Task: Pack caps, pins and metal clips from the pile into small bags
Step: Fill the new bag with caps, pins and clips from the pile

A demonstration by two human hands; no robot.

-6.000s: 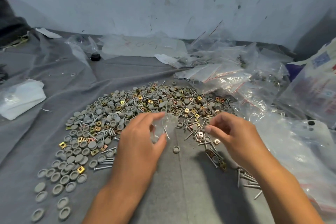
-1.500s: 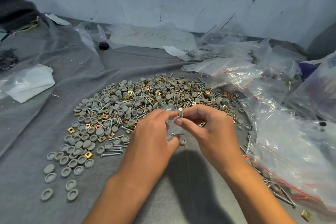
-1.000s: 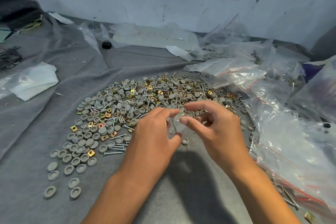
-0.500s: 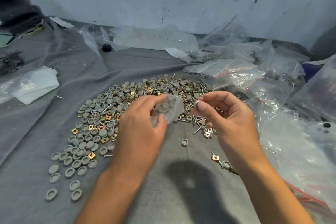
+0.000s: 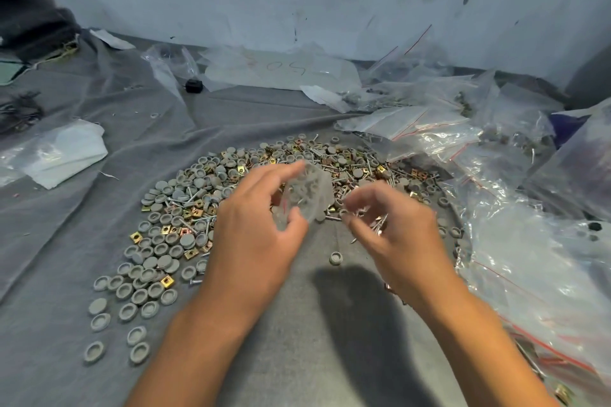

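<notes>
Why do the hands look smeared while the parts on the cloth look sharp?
Head view: motion blur smears the left hand, the small bag it holds and the right hand gripping pins; the resting pile stays crisp; shadows fall toward the camera, and the big bags glare.

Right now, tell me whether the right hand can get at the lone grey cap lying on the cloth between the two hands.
Probably yes. The lone grey cap lies on bare cloth just left of the right hand, nothing covering it, though that hand already grips pins.
</notes>
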